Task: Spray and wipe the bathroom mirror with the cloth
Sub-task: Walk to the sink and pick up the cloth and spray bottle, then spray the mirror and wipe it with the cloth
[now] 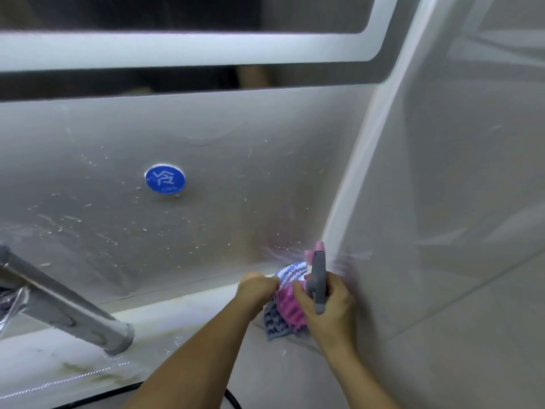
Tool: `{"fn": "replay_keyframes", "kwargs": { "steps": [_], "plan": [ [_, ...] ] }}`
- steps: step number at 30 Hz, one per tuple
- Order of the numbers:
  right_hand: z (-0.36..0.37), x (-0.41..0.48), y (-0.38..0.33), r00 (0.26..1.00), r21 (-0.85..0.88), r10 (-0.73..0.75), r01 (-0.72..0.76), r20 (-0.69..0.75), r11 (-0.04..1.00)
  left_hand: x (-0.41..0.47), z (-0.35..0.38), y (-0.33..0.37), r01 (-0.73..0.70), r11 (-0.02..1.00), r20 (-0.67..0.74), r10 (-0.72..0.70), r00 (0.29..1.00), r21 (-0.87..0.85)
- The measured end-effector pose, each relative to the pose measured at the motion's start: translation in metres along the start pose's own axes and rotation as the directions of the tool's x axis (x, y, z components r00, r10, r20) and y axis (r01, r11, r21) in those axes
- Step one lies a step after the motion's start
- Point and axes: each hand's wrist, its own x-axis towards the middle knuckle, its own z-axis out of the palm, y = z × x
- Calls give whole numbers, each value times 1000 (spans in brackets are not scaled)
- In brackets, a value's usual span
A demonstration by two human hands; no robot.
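The mirror (177,81) runs along the top of the view, with a frosted lit band near its lower edge. Low at the right, in the corner by the side wall, my right hand (330,305) grips a spray bottle (318,278) with a grey trigger and pink nozzle; its body is hidden by my fingers. My left hand (256,287) is closed on a blue, white and pink zigzag cloth (283,299), bunched between both hands. Both hands are well below the mirror.
The wall panel under the mirror is speckled with droplets and carries a round blue COLD sticker (165,178). A grey metal tap (59,299) juts in from the left over the pale counter (177,326). A black cable (230,398) lies at the bottom edge.
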Motion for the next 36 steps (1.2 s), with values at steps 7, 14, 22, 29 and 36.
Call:
{"fn": "replay_keyframes", "kwargs": {
  "steps": [7, 14, 22, 29, 36],
  "plan": [
    [-23, -18, -66, 997, 286, -23, 41, -69, 957, -80, -68, 2, -36, 816, 129, 134, 983, -578],
    [-18, -68, -220, 917, 542, -310, 133, 250, 830, -193, -189, -15, -222, 369, -37, 446, 894, -902],
    [3, -201, -402, 685, 700, -545, 72, 484, 711, -340, -339, -83, -418, -2, -373, 453, 809, -909],
    [54, -362, -499, 698, 682, -470, -37, 541, 730, -442, -445, -203, -439, -246, -502, 483, 717, -864],
    [61, -427, -598, 710, 660, -501, 68, 494, 748, -514, -550, -257, -456, -145, -460, 520, 720, -878]
  ]
}}
